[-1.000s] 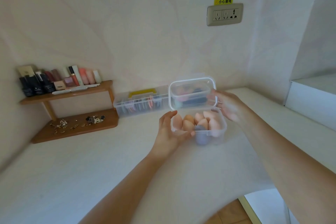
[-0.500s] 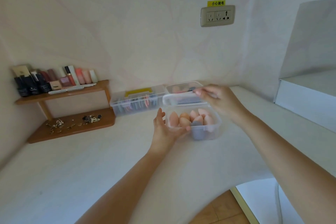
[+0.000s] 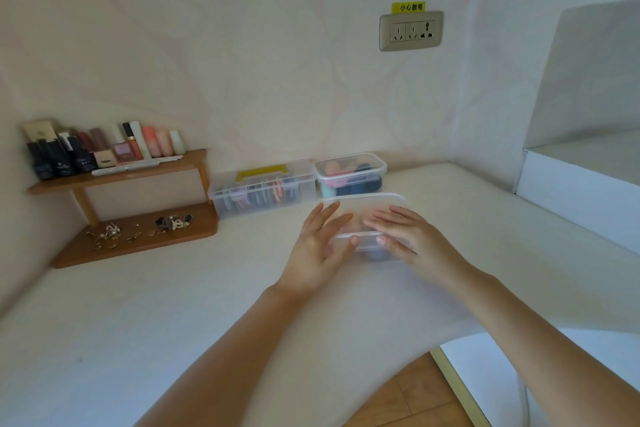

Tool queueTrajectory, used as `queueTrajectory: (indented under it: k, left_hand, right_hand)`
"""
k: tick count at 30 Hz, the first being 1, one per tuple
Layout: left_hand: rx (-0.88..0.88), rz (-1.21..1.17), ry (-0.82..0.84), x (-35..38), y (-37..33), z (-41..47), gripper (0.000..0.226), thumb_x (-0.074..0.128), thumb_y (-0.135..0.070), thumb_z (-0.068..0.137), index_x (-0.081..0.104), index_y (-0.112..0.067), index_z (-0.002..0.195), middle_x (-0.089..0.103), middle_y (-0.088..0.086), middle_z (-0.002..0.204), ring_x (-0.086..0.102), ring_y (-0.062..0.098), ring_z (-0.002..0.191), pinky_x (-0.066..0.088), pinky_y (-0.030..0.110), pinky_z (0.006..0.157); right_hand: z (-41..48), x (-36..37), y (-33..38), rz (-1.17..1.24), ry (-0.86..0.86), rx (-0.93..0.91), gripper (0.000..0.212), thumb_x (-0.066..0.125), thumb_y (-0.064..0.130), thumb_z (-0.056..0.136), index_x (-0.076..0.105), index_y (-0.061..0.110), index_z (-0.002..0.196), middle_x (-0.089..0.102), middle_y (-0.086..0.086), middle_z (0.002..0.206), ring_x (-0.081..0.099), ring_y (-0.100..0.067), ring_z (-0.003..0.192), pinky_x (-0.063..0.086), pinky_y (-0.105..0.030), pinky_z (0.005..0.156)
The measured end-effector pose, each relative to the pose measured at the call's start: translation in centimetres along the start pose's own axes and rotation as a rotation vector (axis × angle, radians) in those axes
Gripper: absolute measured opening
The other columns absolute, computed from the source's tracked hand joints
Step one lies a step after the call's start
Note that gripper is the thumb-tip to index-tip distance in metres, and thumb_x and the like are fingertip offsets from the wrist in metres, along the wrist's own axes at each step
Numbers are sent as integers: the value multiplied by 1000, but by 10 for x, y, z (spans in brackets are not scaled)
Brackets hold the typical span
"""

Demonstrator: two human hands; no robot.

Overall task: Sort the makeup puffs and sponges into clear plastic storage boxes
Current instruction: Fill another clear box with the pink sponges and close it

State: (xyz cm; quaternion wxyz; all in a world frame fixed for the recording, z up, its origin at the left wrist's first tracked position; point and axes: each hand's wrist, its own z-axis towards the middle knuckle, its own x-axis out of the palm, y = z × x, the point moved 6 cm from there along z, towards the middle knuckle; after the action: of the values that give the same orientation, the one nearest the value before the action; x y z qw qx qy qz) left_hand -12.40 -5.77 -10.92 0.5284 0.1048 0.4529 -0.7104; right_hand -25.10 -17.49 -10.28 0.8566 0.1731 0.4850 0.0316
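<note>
Lid point(image 3: 363, 204) is sitting on the clear box point(image 3: 372, 248) directly under both hands; the left hand point(image 3: 318, 248) and the right hand point(image 3: 410, 243) are pressing it with straight, spread fingers, thumbs at its near edge.

- Shelf point(image 3: 138, 178): brown wood.
- Sticker point(image 3: 408, 7): yellow, black characters.
- Socket point(image 3: 411, 30): beige.
- Handle point(image 3: 262, 171): yellow.
- Sponges point(image 3: 334, 168): pink, teal, dark blue.
- Desk point(image 3: 138, 305): cream.
- Wall point(image 3: 242, 62): cream, faint swirls.
- Floor point(image 3: 408, 395): wood-brown.

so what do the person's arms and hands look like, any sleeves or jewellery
The left forearm and right forearm are bare: no sleeves, watch or bracelet in view. The left hand and right hand show no rings or gloves. The nails are too blurred to judge.
</note>
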Motion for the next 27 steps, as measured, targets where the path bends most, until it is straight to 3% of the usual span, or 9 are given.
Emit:
queueTrajectory:
  k: [2, 4, 10, 17, 18, 22, 23, 25, 27]
  left_hand:
    - [43, 78, 13, 0, 0, 1, 56, 61, -46, 84, 52, -24, 134, 44, -3, 145, 20, 5, 139, 9, 10, 111]
    - [41, 129, 20, -1, 0, 3, 63, 69, -45, 80, 50, -21, 136, 46, -1, 144, 26, 11, 139, 11, 13, 111]
    - [22, 225, 3, -3, -2, 5, 63, 73, -41, 77, 53, -20, 133, 49, -1, 142, 37, 18, 137, 16, 14, 109]
    - [22, 334, -60, -1, -7, 5, 54, 68, -40, 83, 55, -23, 133, 49, -1, 141, 41, 18, 135, 21, 17, 105]
    - [10, 336, -61, 0, -8, 5, 54, 68, -39, 83, 56, -20, 132, 51, 1, 140, 43, 20, 134, 23, 19, 105]
    - [17, 324, -135, 9, -16, 3, 60, 67, -38, 79, 57, -5, 128, 55, 16, 134, 48, 30, 128, 39, 39, 103]
    - [-30, 238, -148, 10, -16, 1, 67, 66, -36, 80, 47, -6, 137, 46, 16, 143, 38, 28, 135, 38, 39, 106]
    - [-183, 16, -113, 11, -14, -2, 85, 68, -34, 78, 23, -17, 149, 28, 9, 154, 30, 17, 140, 32, 17, 105]
    - [-277, -99, -93, 14, -6, -2, 89, 69, -31, 78, 13, -31, 147, 43, 3, 144, 48, 5, 122, 32, 1, 89]
  right_hand:
    - [1, 3, -5, -17, 37, 11, 62, 31, 61, 89, 54, 26, 134, 46, 8, 145, 35, -12, 138, 20, -26, 117]
    - [1, 3, -7, -28, 51, 17, 67, 31, 69, 85, 52, 29, 135, 44, 10, 146, 33, -10, 139, 21, -25, 117]
    - [2, -2, -2, -10, -6, 37, 42, 60, 25, 92, 54, 28, 134, 43, 12, 145, 30, -10, 140, 15, -12, 109]
    - [-3, -4, 1, -16, -154, 9, 38, 67, 13, 86, 65, 19, 123, 58, 3, 133, 47, -18, 130, 24, -13, 106]
    - [-2, -4, 2, -15, -170, 6, 38, 67, 11, 85, 66, 17, 122, 60, 1, 131, 50, -20, 128, 25, -16, 107]
    - [-1, 12, 15, -320, -212, 102, 55, 78, 10, 69, 62, 14, 122, 66, -9, 118, 61, -29, 113, 39, -57, 97]
    - [-1, 19, 19, -384, -210, 128, 63, 81, 15, 64, 60, 14, 123, 65, -12, 115, 63, -32, 109, 41, -61, 93]
    - [-3, 30, 17, -455, -179, 186, 76, 84, 29, 57, 57, 20, 128, 62, -16, 116, 61, -34, 110, 43, -65, 85]
    - [-2, 31, 4, -494, -162, 232, 79, 85, 31, 57, 55, 27, 130, 59, -14, 118, 57, -33, 112, 46, -63, 77]
